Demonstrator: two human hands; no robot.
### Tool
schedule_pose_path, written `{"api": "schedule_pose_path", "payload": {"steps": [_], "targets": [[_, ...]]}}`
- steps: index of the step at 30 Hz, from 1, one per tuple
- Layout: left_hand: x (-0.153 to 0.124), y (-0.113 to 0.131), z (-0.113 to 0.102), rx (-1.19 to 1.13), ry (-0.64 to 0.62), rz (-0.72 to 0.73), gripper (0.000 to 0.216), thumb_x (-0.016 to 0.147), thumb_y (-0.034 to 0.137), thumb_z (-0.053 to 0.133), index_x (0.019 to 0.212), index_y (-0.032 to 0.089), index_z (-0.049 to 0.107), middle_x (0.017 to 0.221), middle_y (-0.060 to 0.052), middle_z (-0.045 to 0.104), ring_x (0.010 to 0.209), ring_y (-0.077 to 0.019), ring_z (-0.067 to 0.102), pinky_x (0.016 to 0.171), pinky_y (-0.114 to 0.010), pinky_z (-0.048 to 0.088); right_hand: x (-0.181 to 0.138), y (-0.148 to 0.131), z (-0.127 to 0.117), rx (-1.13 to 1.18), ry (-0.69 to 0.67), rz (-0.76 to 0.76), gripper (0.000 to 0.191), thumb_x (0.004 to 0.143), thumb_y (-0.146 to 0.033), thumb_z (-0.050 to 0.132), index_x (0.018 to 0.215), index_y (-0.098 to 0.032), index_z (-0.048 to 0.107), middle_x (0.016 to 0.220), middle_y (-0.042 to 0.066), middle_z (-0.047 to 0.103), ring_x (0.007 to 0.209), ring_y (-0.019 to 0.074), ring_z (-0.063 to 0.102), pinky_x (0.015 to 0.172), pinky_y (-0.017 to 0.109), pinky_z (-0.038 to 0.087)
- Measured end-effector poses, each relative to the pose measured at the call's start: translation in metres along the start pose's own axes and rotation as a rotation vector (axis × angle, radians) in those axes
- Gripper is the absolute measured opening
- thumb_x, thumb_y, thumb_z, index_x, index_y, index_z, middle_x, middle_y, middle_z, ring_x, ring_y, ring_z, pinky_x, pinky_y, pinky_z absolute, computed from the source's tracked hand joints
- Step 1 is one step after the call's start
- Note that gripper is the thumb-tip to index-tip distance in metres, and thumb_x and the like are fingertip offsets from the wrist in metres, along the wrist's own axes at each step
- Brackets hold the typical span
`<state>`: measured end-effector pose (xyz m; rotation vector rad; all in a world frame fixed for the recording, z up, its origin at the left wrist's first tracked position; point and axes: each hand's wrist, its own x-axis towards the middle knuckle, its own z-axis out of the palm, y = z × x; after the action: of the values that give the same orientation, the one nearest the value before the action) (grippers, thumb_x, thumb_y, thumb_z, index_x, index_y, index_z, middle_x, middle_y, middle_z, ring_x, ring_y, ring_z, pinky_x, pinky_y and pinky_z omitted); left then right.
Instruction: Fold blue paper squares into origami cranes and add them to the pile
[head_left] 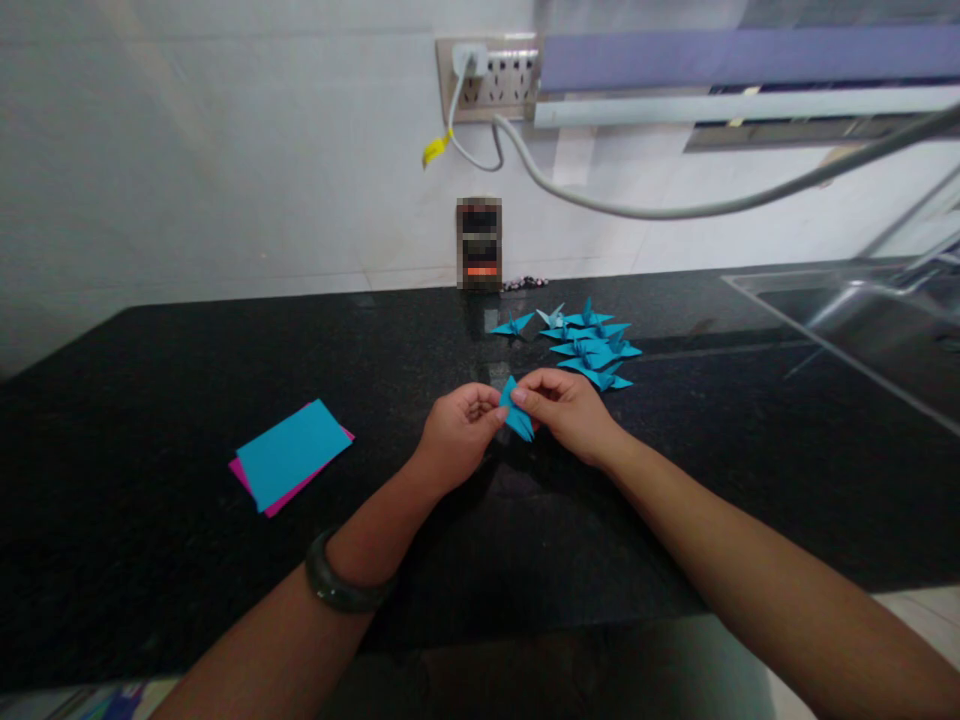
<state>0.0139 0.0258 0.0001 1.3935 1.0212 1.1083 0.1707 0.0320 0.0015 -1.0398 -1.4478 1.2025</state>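
Note:
Between both hands is a small piece of folded blue origami paper (517, 416), diamond-shaped with split points toward me. My left hand (466, 432) pinches its left edge between thumb and fingers. On the other side my right hand (564, 408) grips it, thumb on the face and fingers partly hidden behind. Just beyond my right hand lies a cluster of blue paper cranes (592, 345), with one paler crane (553, 317) among them. A single blue crane (513, 325) sits slightly apart to the left.
On the left of the black countertop (150, 400) lies a stack of blue and pink paper sheets (294, 455). A phone-like object (479, 243), blurred out, leans on the wall. A grey cable (645, 212) hangs from the socket panel (487, 80). A sink (847, 310) is at right.

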Motion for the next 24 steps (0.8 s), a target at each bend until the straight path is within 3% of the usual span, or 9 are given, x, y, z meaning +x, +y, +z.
{"api": "schedule_pose_path", "payload": {"steps": [6,10,17,24], "targets": [[-0.0012,-0.0032,0.0032,-0.029,-0.132,-0.034,0.015,0.071,0.026,0.064,0.079,0.015,0.059,0.069,-0.002,0.064,0.067,-0.0140,0.060,0.066,-0.028,0.046,0.0003,-0.0019,0.0000,-0.093,-0.016,-0.003,0.030,0.068,-0.044,0.066,0.065,-0.017,0.055,0.048,-0.005,0.049,0.042,0.0066,0.043,0.041,0.019,0.034],[-0.0022,-0.0033,0.0050,-0.060,-0.083,-0.071,0.019,0.071,0.031,0.065,0.076,0.014,0.058,0.066,-0.002,0.064,0.064,-0.0143,0.061,0.064,-0.028,0.046,-0.0012,-0.0034,0.0033,-0.101,0.012,0.006,0.028,0.068,-0.041,0.067,0.062,-0.017,0.054,0.048,-0.005,0.050,0.042,0.0066,0.044,0.041,0.019,0.035],[-0.0015,-0.0054,0.0037,-0.008,-0.003,-0.064,0.012,0.070,0.025,0.064,0.072,0.015,0.056,0.061,0.000,0.062,0.057,-0.0130,0.059,0.058,-0.026,0.045,-0.0017,-0.0003,0.0071,0.054,0.014,0.112,0.032,0.064,-0.042,0.071,0.061,-0.015,0.053,0.049,-0.004,0.053,0.041,0.0064,0.048,0.042,0.019,0.039],[-0.0007,-0.0045,0.0032,-0.073,-0.026,-0.090,0.019,0.067,0.022,0.064,0.079,0.017,0.050,0.058,0.003,0.061,0.053,-0.0114,0.058,0.054,-0.023,0.042,-0.0016,0.0039,0.0076,0.114,-0.017,0.178,0.032,0.061,-0.041,0.073,0.065,-0.015,0.053,0.045,-0.007,0.050,0.038,0.0056,0.046,0.038,0.018,0.042]]}}
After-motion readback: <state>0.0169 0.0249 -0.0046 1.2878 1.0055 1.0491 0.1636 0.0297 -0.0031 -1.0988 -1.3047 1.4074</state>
